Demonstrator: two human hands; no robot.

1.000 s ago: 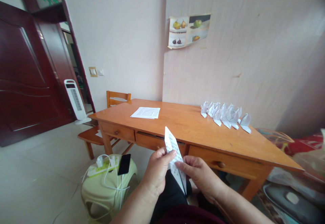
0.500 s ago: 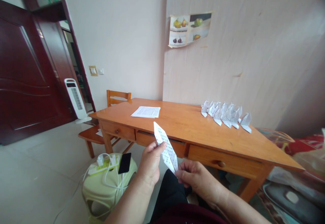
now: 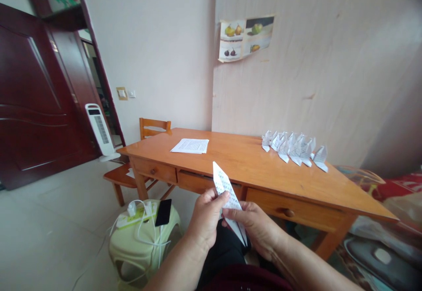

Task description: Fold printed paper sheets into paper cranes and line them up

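A narrow strip of folded printed paper, pointed at its upper end, is held tilted above my lap. My left hand pinches its left edge, thumb on top. Lower down, my right hand also grips the paper, its thumb lying across the front and its fingers partly hidden behind. On the table, toward the right, stand several folded paper figures with upright points. A stack of printed sheets lies near the table's left part.
The wooden table has drawers facing me. To the left, a pale green stool carries a power strip, white cables and a black phone. A wooden chair stands behind, and bags lie at far right.
The folded paper and my left hand have shifted right and slightly down. My right hand has moved up from the paper's lower tip to its middle, with the thumb across it.
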